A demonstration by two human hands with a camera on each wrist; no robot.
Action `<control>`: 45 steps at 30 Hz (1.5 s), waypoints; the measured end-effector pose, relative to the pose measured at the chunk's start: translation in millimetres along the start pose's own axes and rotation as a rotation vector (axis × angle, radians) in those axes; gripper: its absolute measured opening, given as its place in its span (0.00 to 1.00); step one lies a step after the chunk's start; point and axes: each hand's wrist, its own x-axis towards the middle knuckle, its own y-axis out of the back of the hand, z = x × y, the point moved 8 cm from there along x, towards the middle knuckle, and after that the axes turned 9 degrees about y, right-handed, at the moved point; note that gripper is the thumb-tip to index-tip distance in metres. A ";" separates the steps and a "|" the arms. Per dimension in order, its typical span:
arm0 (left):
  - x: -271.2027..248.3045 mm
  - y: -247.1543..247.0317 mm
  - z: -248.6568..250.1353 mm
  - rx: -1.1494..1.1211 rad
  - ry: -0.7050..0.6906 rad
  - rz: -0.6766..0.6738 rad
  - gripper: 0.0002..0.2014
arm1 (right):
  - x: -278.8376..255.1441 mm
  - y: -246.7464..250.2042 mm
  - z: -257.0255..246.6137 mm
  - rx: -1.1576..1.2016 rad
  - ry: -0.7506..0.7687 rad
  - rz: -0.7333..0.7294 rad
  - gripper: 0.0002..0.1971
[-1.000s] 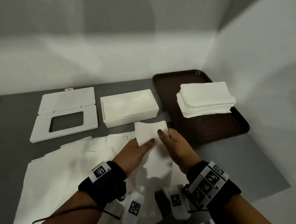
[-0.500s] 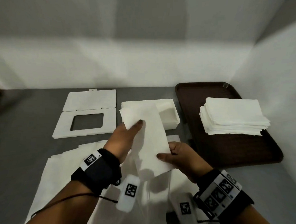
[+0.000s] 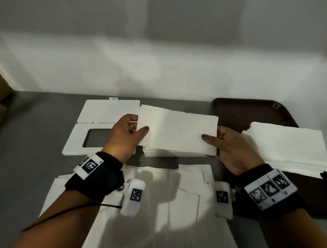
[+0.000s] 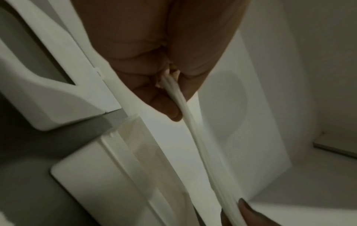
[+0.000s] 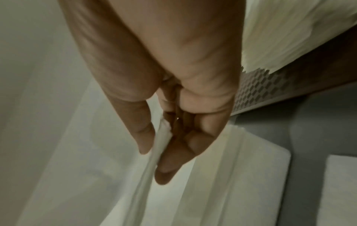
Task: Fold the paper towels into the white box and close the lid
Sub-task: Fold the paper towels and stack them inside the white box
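Note:
A folded white paper towel (image 3: pixel 177 130) is stretched flat between both hands, directly over the open white box. Only the box's front edge (image 3: pixel 174 155) shows beneath it. My left hand (image 3: pixel 140 125) pinches the towel's left end, thumb on top. My right hand (image 3: pixel 212 138) pinches the right end the same way. The left wrist view shows the pinched towel edge (image 4: pixel 174 97) above the box rim (image 4: pixel 108 152). In the right wrist view, thumb and fingers (image 5: pixel 166 160) clamp the towel (image 5: pixel 150 160) over the box (image 5: pixel 251 168). The lid (image 3: pixel 103 129), with its window, lies open to the box's left.
A brown tray (image 3: pixel 241 111) at the right holds a stack of folded towels (image 3: pixel 288 148), close to my right hand. Several unfolded towels (image 3: pixel 174 202) are spread on the grey table in front of the box. White walls close off the back and right.
The towel, held slanted in front of the box, now lies level over it. My right hand slid to the towel's right end; both hands moved forward.

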 end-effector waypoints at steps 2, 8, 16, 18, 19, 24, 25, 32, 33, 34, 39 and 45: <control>9.9 -2.7 -2.1 -0.009 0.017 0.036 0.11 | 12.4 2.9 -4.1 -0.075 0.031 0.076 0.05; 21.9 -13.9 0.1 0.375 -0.075 0.101 0.20 | 36.6 20.4 -16.4 -0.784 0.166 0.220 0.10; 20.3 -40.7 3.4 0.835 -0.222 0.022 0.24 | 30.4 11.0 -7.8 -1.354 0.163 0.145 0.14; 19.0 -41.9 6.8 0.901 -0.252 0.061 0.24 | 30.4 9.7 -7.2 -1.378 0.169 0.144 0.14; 18.4 -41.7 8.7 0.917 -0.267 0.086 0.24 | 30.3 8.8 -7.9 -1.371 0.177 0.147 0.14; 18.3 -55.9 11.4 0.976 -0.279 -0.005 0.18 | 29.9 7.8 -19.2 -1.308 0.219 0.162 0.19; 19.3 -61.8 9.1 0.995 -0.267 -0.056 0.18 | 30.7 8.4 -20.6 -1.308 0.226 0.156 0.20; 34.7 -91.3 -3.0 1.245 -0.175 -0.236 0.22 | 49.8 -39.9 -17.2 -1.531 0.253 -0.333 0.18; 36.5 -93.7 -3.4 1.283 -0.178 -0.240 0.23 | 53.6 -47.5 -12.4 -1.598 0.211 -0.402 0.19; 37.6 -96.7 -4.7 1.320 -0.175 -0.250 0.23 | 57.2 -52.8 -7.7 -1.652 0.171 -0.452 0.20; 42.6 -104.8 -13.1 1.400 -0.139 -0.291 0.23 | 69.4 -63.1 14.1 -1.781 0.078 -0.588 0.18; 48.3 -104.0 -19.1 1.352 -0.102 -0.296 0.24 | 74.7 -62.5 19.6 -1.761 0.050 -0.582 0.18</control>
